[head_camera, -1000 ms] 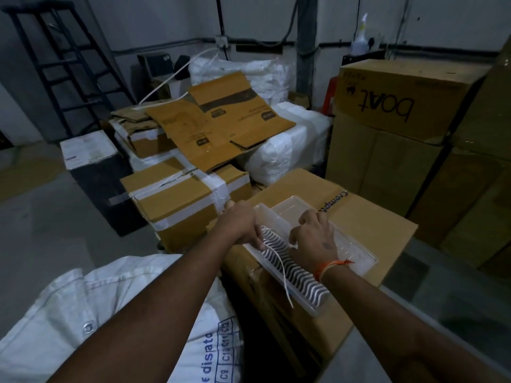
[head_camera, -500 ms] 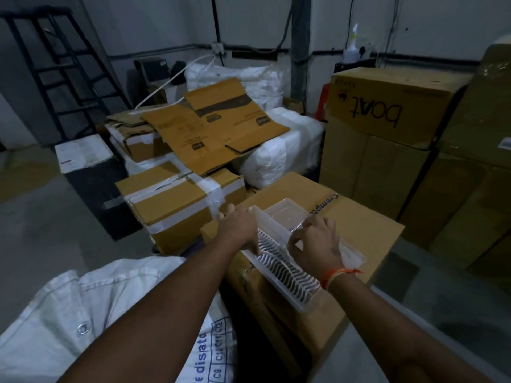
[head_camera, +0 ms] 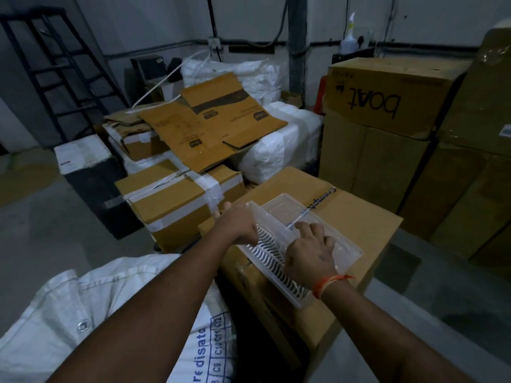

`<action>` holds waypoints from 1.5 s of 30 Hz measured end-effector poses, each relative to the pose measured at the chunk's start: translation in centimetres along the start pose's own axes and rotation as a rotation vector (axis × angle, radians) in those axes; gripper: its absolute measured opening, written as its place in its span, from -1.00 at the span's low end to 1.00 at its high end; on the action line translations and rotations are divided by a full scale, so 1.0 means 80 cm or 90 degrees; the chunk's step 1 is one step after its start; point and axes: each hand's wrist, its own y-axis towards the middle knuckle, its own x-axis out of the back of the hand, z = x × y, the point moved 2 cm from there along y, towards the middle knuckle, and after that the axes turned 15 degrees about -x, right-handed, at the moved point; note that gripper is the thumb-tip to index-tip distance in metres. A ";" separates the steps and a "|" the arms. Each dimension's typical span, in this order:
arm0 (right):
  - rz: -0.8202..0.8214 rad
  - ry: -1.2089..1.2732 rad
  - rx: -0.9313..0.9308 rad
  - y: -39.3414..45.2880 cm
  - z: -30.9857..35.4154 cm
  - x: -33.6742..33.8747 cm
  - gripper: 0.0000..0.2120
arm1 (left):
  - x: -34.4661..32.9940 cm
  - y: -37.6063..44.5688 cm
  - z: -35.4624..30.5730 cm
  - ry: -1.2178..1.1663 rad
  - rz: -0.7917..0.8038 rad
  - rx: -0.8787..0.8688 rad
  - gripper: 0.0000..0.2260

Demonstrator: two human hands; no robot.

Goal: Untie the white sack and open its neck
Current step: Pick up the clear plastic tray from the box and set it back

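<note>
— White woven cloth is nearest: the white sack [head_camera: 55, 322] lies at lower left, under the left forearm, its long axis running from the bottom left corner up toward the right. Which end is its neck I cannot tell.

— Any writing on it?

— Blue print at its right edge: "disat", cut off, and a grid reading C9, C10, C11, C12. A metal eyelet [head_camera: 83, 325] sits on the cloth.

— And the hands?

— Neither touches the sack. The left hand [head_camera: 237, 226] is curled closed over the near left rim of a clear plastic tray [head_camera: 351, 251]; the right hand [head_camera: 309, 255], an orange thread [head_camera: 329, 283] on its wrist, lies knuckles up inside the tray, and I cannot tell how narrow its hold is or what it holds. White ribbed pieces [head_camera: 268, 251] fill the tray's left side.

— What's under the tray?

— A brown carton [head_camera: 373, 225], printed "Cromp", partly hidden. Beyond it are taped cartons [head_camera: 171, 200], flattened cardboard [head_camera: 210, 125], white bundles [head_camera: 276, 150], and a box marked "boAt" [head_camera: 387, 98], upside down. A grey concrete floor [head_camera: 41, 225], a black ladder [head_camera: 55, 70] at far left, pale walls.
</note>
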 end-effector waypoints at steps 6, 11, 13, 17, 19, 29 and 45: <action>0.020 0.003 0.032 0.000 -0.002 -0.004 -0.71 | 0.004 0.000 0.014 -0.194 -0.172 -0.018 -0.83; -0.095 0.298 -0.102 0.005 -0.050 0.023 -0.88 | 0.007 0.015 0.020 -0.290 -0.270 -0.052 -0.84; -0.125 0.365 -0.198 0.017 -0.086 0.021 -0.90 | 0.011 0.027 0.020 -0.251 -0.262 -0.087 -0.83; -0.103 0.387 -0.325 0.034 -0.143 0.001 -0.94 | 0.022 0.067 0.014 -0.180 -0.230 -0.113 -0.81; -0.098 0.375 -0.354 0.039 -0.158 -0.012 -0.88 | 0.028 0.089 0.007 -0.145 -0.211 -0.113 -0.83; -0.102 0.232 -0.404 0.064 -0.182 -0.043 -0.81 | 0.019 0.187 -0.032 -0.146 -0.031 -0.134 -0.84; -0.397 0.490 -0.338 0.040 -0.143 0.026 -0.77 | 0.034 0.159 -0.007 -0.620 -0.333 0.005 -0.63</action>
